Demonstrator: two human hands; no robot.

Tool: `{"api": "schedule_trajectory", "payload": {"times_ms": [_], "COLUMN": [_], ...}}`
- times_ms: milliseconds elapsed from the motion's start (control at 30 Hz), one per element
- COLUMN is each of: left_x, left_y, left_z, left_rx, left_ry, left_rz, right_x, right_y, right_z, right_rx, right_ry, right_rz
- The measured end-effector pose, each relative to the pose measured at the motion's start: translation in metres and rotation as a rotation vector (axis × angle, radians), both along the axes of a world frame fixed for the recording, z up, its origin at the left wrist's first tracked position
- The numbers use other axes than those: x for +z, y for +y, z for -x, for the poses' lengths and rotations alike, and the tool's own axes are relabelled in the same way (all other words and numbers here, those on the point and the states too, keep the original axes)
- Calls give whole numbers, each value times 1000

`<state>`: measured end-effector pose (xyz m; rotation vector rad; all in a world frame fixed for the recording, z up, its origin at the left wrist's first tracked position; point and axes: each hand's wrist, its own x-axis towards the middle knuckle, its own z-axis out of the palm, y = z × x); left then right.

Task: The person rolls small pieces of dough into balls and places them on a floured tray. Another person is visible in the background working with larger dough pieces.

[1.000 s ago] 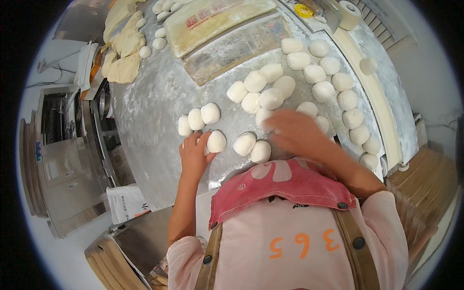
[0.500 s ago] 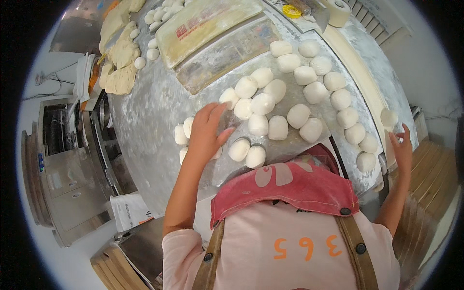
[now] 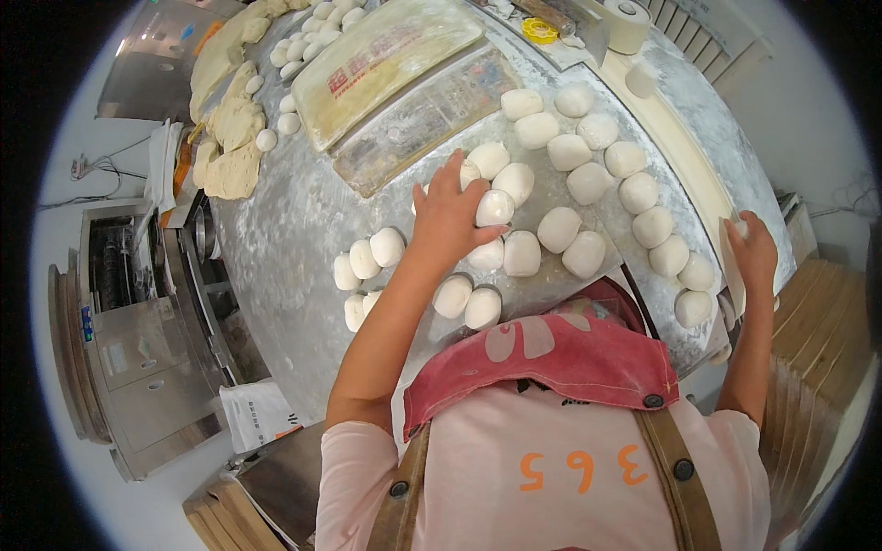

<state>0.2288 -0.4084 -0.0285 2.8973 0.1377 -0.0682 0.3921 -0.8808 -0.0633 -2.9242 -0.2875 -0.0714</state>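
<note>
Round white dough pieces (image 3: pixel 514 184) lie grouped on a floured metal table (image 3: pixel 294 220). My left hand (image 3: pixel 446 211) reaches into the middle group, its fingers curled over some pieces. Its thumb and a finger close about one dough piece (image 3: pixel 494 208); pieces under the palm are hidden. At the right, my right hand (image 3: pixel 755 248) is at a cream conveyor belt (image 3: pixel 689 156). Its fingers close on a dough piece (image 3: pixel 739 228), mostly covered by them. Farther up the belt sits another dough piece (image 3: pixel 640 81).
A lidded plastic container (image 3: pixel 395 69) and a flat clear panel (image 3: pixel 423 119) lie at the back. Dough slabs (image 3: pixel 230 174) stretch along the far left. A yellow tape ring (image 3: pixel 539 31) and a white roll (image 3: pixel 628 25) are at the back right. Stacked boards (image 3: pixel 818 367) stand right.
My left hand has moved right and farther into the middle group, uncovering pieces at the left. My right hand has risen to the belt and closed on a dough piece. Another piece has appeared up the belt.
</note>
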Motion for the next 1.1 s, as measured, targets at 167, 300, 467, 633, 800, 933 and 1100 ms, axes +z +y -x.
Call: {"api": "schedule_trajectory", "payload": {"times_ms": [167, 300, 467, 633, 800, 933, 1100], "left_x": [-2, -4, 18, 39, 2, -11, 1], "left_y": [-6, 2, 17, 44, 53, 57, 45], "left_z": [-7, -7, -12, -40, -63, -65, -82], "left_rx": [-12, -21, 32, 112, 180, 150, 194], "left_ry": [30, -31, -157, -190, 8, -19, 68], "left_rz": [-76, 44, 202, 86, 51, 101, 29], "right_x": [-13, 26, 22, 13, 55, 58, 17], "right_y": [13, 70, 93, 97, 115, 123, 147], "right_z": [-18, -27, -47, -55, -15, 31, 56], "right_rx": [93, 21, 130, 153, 187, 459, 664], "right_ry": [-64, 186, 107, 70, 151, 97, -26], "right_rz": [-20, -28, -48, -46, -266, -591, -395]}}
